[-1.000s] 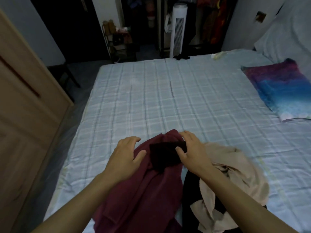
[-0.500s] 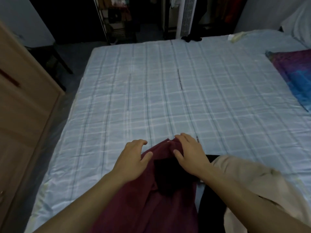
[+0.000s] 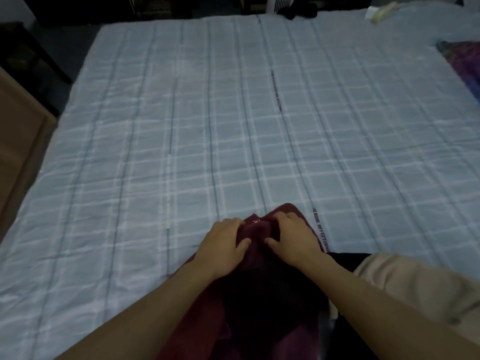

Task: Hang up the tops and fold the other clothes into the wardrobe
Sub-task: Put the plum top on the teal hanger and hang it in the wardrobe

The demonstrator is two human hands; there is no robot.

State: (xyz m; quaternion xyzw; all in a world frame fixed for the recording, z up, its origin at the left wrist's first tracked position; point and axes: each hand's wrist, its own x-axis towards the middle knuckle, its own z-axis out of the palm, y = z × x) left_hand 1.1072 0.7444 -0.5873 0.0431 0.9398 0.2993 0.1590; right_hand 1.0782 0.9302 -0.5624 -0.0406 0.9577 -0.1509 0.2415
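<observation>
Maroon garment [image 3: 258, 236] pinched by left hand [image 3: 223, 246] and right hand [image 3: 294, 240].

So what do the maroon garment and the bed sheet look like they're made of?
Maroon garment: soft, matte, fairly thick cloth, maybe knit or fleece; it bunches in rounded folds with no shine. Bed sheet: thin woven fabric, perhaps cotton or a blend; checked pattern, fine creases, faint sheen near its left edge.

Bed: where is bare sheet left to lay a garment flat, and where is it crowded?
Bare: the plaid sheet beyond the maroon garment, from its left edge across to the purple-blue pillow; also the near-left strip beside the left hand. Crowded: near right, where it, a black garment and a beige garment bunch together.
</observation>
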